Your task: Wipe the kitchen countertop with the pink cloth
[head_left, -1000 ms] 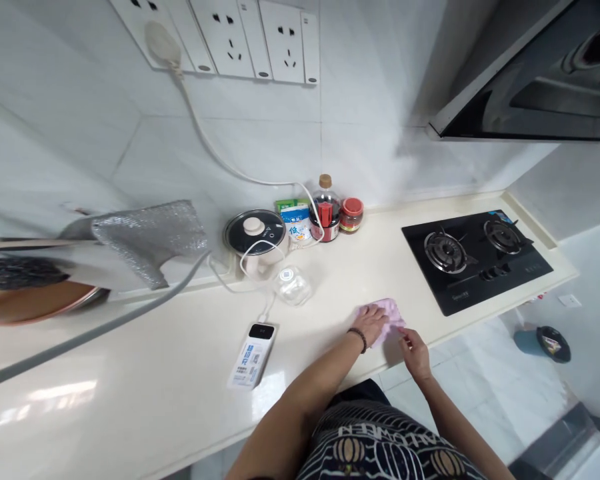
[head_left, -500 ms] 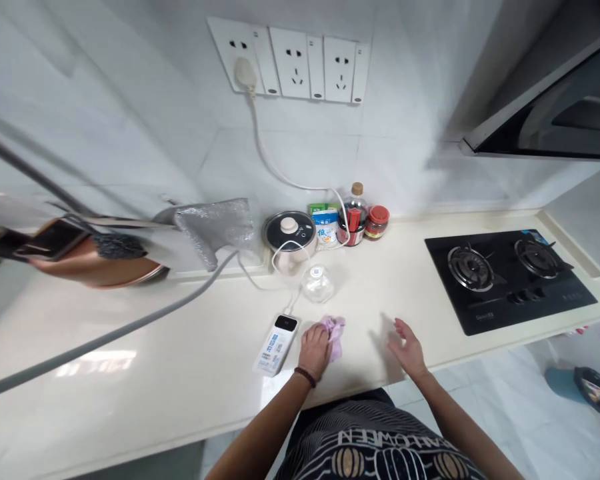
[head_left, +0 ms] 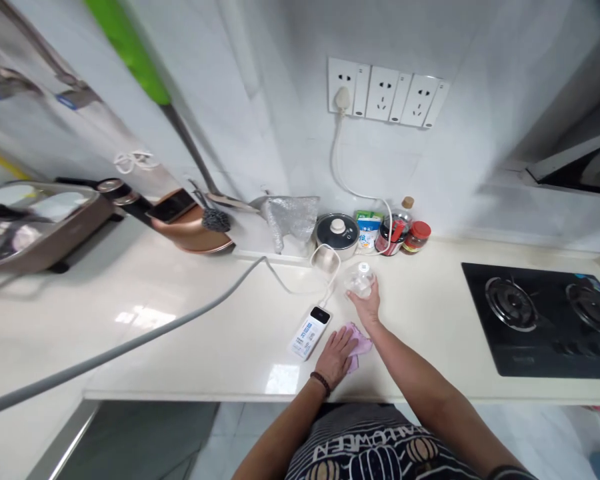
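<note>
My left hand (head_left: 336, 357), with a beaded bracelet at the wrist, presses down on a crumpled pink cloth (head_left: 361, 341) on the counter. Its fingers lie over the cloth and hold it against the surface. Further back, my right hand (head_left: 367, 307) has its thumb and fingers around a small clear plastic container (head_left: 361, 283) with a whitish label on top. Part of the container's near side is covered by the hand. A white power bank (head_left: 310, 333) with a dark display lies just left of the cloth, with a white cable plugged into its far end.
Behind the container stand a small electric pot (head_left: 337, 233), a blue-and-white packet (head_left: 369, 233) and a red-lidded jar (head_left: 419, 237). A black gas stove (head_left: 545, 320) is at right. A grey hose (head_left: 180, 320) crosses the counter at left, near a copper-coloured pan (head_left: 193, 227).
My right hand has moved from the bare counter to the clear container and closed around it. The left hand and cloth have shifted slightly nearer. The view has turned left.
</note>
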The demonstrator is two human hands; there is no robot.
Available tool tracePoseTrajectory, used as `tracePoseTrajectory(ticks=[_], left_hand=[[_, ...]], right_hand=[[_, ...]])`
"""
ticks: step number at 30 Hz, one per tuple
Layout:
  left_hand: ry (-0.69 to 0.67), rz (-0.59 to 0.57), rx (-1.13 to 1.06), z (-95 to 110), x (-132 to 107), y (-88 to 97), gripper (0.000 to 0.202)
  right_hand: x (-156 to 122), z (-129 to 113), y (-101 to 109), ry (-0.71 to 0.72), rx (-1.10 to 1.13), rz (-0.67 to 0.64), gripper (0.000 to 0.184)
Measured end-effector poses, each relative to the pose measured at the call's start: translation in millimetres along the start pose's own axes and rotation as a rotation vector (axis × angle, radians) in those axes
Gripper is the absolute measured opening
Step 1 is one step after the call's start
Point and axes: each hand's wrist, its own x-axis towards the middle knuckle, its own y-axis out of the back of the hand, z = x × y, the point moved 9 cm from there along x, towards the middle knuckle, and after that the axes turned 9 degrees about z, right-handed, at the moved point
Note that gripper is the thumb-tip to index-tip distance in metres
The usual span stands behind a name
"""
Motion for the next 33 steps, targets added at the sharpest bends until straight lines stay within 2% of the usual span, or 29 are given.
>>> tracePoseTrajectory(ticks=[1, 3, 6, 9, 11, 13, 15, 19, 22, 25, 29, 33], left_hand=[[0.006, -0.012, 0.009, -0.5, 0.3, -1.0, 0.057], [0.023, -0.027, 0.030, -2.0, 0.8, -3.3, 0.056], [0.042, -0.024, 0.059, -3.9, 1.8, -7.1, 0.056], [0.048, 0.004, 0.083, -4.8, 3.9, -10.0, 0.055], [0.053, 0.026, 0.096, -5.5, 6.2, -10.9, 0.053], [0.058, 0.041, 0.109, -6.2, 9.3, -11.3, 0.052], [0.067, 0.046, 0.121, -6.9, 12.7, -11.3, 0.051], [0.082, 0.047, 0.133, -7.4, 17.4, -9.6, 0.053], [0.091, 0.063, 0.148, -6.6, 17.9, -7.4, 0.054], [0.109, 0.073, 0.171, -4.9, 17.7, -6.6, 0.054], [0.207, 0.062, 0.207, -6.2, 26.2, -7.6, 0.057], [0.361, 0.059, 0.222, -5.4, 54.9, -12.6, 0.064]], right_hand=[[6.3, 1.0, 4.7, -0.014, 0.022, 0.020, 0.099], [18.0, 4.5, 27.2, -0.038, 0.040, 0.059, 0.090], [31.1, 6.6, 82.8, -0.008, -0.034, 0.029, 0.089], [33.9, 0.7, 142.7, 0.146, -0.302, -0.097, 0.090], [26.6, -1.4, 170.4, 0.276, -0.573, -0.197, 0.085], [13.9, 3.5, 185.3, 0.357, -0.853, -0.289, 0.082], [0.2, 11.9, 190.5, 0.380, -1.071, -0.355, 0.080], [-17.4, 21.3, 190.4, 0.339, -1.248, -0.378, 0.079], [-20.3, 22.7, 195.4, 0.297, -1.219, -0.375, 0.079], [-14.0, 17.6, 215.3, 0.287, -1.075, -0.303, 0.079], [4.4, 7.7, 266.6, 0.262, -0.715, -0.087, 0.079], [18.2, 26.9, 329.3, 0.037, -0.361, 0.161, 0.090]])
